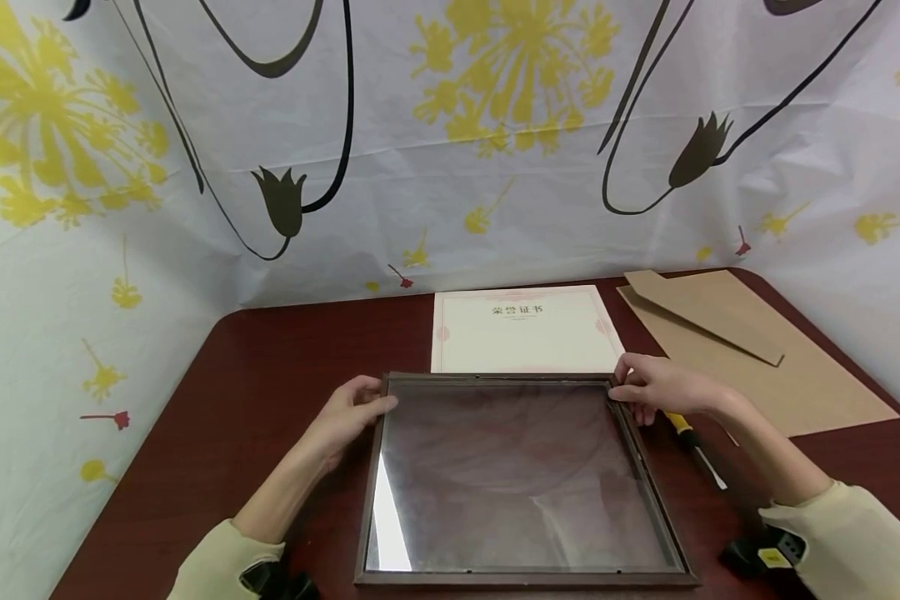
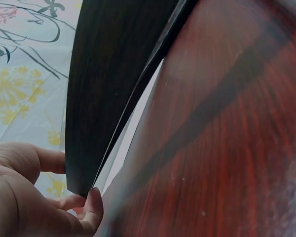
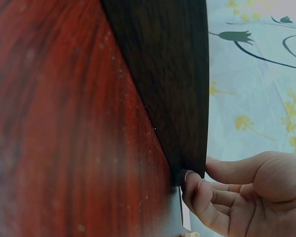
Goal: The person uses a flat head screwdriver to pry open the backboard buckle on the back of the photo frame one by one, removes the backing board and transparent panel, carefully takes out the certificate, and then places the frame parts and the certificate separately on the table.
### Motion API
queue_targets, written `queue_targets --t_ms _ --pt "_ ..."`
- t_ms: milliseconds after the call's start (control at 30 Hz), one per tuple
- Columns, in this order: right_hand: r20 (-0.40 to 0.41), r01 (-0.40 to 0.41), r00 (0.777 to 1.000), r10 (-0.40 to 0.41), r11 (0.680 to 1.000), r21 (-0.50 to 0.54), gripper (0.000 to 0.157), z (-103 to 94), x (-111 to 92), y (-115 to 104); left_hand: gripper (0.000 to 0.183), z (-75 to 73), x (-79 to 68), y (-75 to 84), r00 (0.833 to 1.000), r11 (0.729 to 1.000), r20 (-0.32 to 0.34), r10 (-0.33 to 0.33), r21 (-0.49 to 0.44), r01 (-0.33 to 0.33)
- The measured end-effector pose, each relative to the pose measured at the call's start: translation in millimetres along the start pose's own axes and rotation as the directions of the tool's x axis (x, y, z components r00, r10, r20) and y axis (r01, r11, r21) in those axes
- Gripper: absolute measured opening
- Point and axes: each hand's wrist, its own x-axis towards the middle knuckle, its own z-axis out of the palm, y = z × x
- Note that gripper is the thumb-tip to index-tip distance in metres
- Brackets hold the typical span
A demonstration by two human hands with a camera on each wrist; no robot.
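A dark brown picture frame (image 1: pixel 525 578) with a clear glass pane (image 1: pixel 495 475) lies in front of me in the head view. My left hand (image 1: pixel 351 414) grips its far left corner, thumb over the rim. At the far right corner my right hand (image 1: pixel 663 385) holds the frame the same way. The left wrist view shows the fingers of the left hand (image 2: pixel 34 190) at the lower edge of the frame's dark side (image 2: pixel 113 74). In the right wrist view, fingertips of the right hand (image 3: pixel 246 192) curl at the bottom of the other side (image 3: pixel 172 74).
Behind the frame lies a cream certificate (image 1: pixel 521 333) with Chinese characters. A brown backing board (image 1: pixel 810 392) with a folded-up flap is at the back right. A yellow-handled screwdriver (image 1: pixel 693 446) lies beside the frame, near my right forearm. Patterned white cloth (image 1: pixel 390 208) surrounds the dark red table (image 1: pixel 217 467).
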Motion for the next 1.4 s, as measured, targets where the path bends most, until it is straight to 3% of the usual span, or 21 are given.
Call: queue_targets --t_ms 167,400,667,867,967,1100,1267,1400 --pt "0.001 0.005 1.0 -0.005 1.0 -0.011 0.018 0.4 0 0 0.048 -2.3 -2.2 1.9 0.999 0.995 0.035 0.024 0.092 -0.027" --pt "-0.009 0.017 1.0 -0.017 1.0 -0.022 0.017 1.6 1 0 0.053 -5.9 -2.7 2.0 0.995 0.962 0.072 0.066 0.26 -0.083" --pt "-0.015 0.019 1.0 -0.02 0.999 -0.042 0.016 1.9 0 -3 0.056 -8.4 -1.3 -0.7 0.994 0.945 0.087 0.069 0.314 -0.093" --pt "-0.011 0.02 1.0 -0.02 0.999 -0.036 0.017 1.0 0 -2 0.065 -11.0 -1.0 0.0 0.988 0.943 0.134 0.075 0.314 -0.115" --pt "-0.003 0.019 1.0 -0.019 0.999 -0.031 0.017 0.6 0 -2 0.067 -12.8 0.7 0.6 0.99 0.955 0.12 0.074 0.276 -0.105" --pt "0.004 0.018 1.0 -0.018 1.0 -0.023 0.018 0.4 1 -2 0.05 -15.3 2.5 0.9 0.987 0.971 0.115 0.114 0.198 -0.135" --pt "0.008 0.011 1.0 -0.011 1.0 -0.005 0.019 -0.1 1 -2 0.021 -19.1 3.2 1.6 0.957 0.962 0.218 0.19 0.153 -0.226" --pt "0.013 0.007 1.0 -0.007 1.0 0.01 0.019 -0.1 0 -2 0.02 -22.4 4.5 2.7 0.949 0.976 0.264 0.174 0.084 -0.203"
